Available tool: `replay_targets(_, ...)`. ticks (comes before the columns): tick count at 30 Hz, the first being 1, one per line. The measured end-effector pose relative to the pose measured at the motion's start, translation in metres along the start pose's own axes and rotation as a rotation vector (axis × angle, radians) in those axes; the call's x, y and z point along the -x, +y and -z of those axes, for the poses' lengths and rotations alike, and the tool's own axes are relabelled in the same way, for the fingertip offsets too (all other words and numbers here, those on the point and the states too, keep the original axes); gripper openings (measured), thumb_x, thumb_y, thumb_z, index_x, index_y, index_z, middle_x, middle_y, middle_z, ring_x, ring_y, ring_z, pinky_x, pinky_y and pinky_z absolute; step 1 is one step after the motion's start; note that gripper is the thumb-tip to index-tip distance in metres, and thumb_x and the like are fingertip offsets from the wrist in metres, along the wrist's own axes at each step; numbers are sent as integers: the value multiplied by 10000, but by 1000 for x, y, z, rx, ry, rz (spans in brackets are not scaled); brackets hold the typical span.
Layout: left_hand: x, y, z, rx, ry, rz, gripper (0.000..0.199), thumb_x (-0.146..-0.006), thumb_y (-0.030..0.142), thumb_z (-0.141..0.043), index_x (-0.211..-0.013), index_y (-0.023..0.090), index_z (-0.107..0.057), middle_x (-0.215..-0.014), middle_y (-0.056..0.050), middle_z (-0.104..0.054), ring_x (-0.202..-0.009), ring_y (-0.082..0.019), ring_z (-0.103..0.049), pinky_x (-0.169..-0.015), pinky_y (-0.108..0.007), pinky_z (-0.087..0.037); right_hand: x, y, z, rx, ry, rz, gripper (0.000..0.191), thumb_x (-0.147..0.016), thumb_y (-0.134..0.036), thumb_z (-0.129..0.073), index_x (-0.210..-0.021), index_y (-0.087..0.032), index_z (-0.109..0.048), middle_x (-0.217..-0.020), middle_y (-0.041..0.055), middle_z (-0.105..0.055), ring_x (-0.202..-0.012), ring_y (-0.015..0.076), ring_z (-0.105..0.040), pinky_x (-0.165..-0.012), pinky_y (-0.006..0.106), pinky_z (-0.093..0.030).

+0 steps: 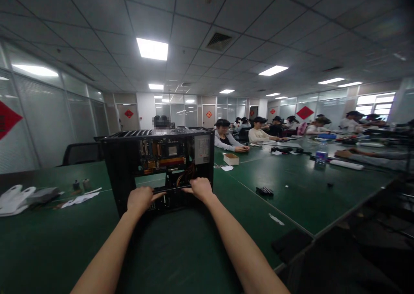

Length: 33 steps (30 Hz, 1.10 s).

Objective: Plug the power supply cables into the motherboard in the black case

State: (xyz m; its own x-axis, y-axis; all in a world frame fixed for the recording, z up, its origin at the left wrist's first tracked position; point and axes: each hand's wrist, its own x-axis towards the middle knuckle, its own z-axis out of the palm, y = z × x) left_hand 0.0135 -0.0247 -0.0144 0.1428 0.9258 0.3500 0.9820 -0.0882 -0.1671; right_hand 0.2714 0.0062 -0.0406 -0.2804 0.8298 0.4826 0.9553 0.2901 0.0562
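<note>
A black computer case (113, 173) stands on the green table with one side open toward me. Inside it show a motherboard (152, 149), a power supply (202, 149) with a label, and bundled cables (189, 173). My left hand (140, 199) is closed on the lower left of a dark bar (174, 188) across the case's open side. On the same bar's right part, my right hand (201, 189) is closed too. Both index fingers point inward along the bar. Whether the bar is fixed to the case, I cannot tell.
To the left lie a white plastic bag (14, 201), a grey box (45, 195) and paper (79, 199). On the right are a small open box (231, 159), a black part (264, 191) and a bottle (321, 153). Several people (261, 134) sit farther along the tables.
</note>
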Motion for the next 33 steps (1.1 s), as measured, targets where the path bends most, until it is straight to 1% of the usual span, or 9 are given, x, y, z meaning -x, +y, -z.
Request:
replay_targets(4,-3,-1,-2,-16,21,-6,801,-853,788,-302,-805,132,-758,-816,-212,-718,-799,-375,-694,-677,-418,-512,-4,0,-1,10,-3,7,721,-858,-780,-386,-888,-156,-748,-849,152,-737,-838,247,-715,-743,293,-496)
replay_targets(9,-2,-1,0,3,0,-20,870,-881,771,-166,-839,134,-758,-852,-223,-718,-817,-359,-695,-678,-405,-511,-5,0,-3,31,12,7,715,-833,-791,-416,-850,-161,-755,-822,149,-736,-796,260,-716,-706,301,-501)
replay_targets(12,1,-1,0,3,-10,-12,895,-874,780,-148,-848,128,-760,-861,-231,-715,-841,-359,-693,-692,-401,-509,-1,-1,-1,36,15,1,747,-825,-814,-385,-846,-166,-756,-814,154,-735,-780,261,-714,-692,308,-500)
replay_targets(16,7,0,3,-12,-12,-10,899,-868,787,-149,-843,129,-761,-854,-230,-715,-853,-360,-692,-704,-401,-509,11,-4,7,23,5,5,774,-849,-811,-328,-859,-167,-756,-809,157,-734,-786,257,-714,-698,306,-495)
replay_targets(20,25,3,10,-17,-12,-28,905,-881,771,-132,-842,121,-761,-832,-228,-715,-829,-357,-695,-686,-400,-509,31,-8,20,13,8,22,752,-874,-784,-324,-856,-162,-746,-805,154,-735,-793,253,-717,-696,292,-483)
replay_targets(24,53,9,19,-31,-13,-44,899,-893,756,-126,-845,123,-761,-815,-221,-718,-809,-365,-698,-662,-401,-506,60,-11,34,6,18,31,728,-899,-759,-311,-851,-164,-726,-804,141,-734,-774,257,-715,-673,293,-468)
replay_targets(28,77,16,26,-25,-20,-38,880,-893,759,-144,-880,134,-763,-819,-210,-723,-796,-373,-701,-650,-413,-506,88,-14,52,-36,-18,25,658,-905,-736,-364,-864,-180,-714,-817,128,-732,-781,254,-706,-673,291,-453)
replay_targets(31,84,20,30,-7,-21,-10,861,-855,805,-215,-874,147,-769,-804,-202,-723,-777,-367,-699,-649,-406,-503,94,-14,64,-131,-31,37,553,-925,-675,-421,-912,-205,-711,-893,101,-740,-844,242,-698,-709,283,-450)
replay_targets(33,84,21,31,1,-25,6,852,-837,822,-246,-867,152,-771,-804,-198,-724,-777,-363,-698,-653,-400,-501,85,-13,71,-252,-90,89,484,-950,-613,-427,-1003,-225,-712,-982,80,-743,-908,228,-692,-740,272,-455)
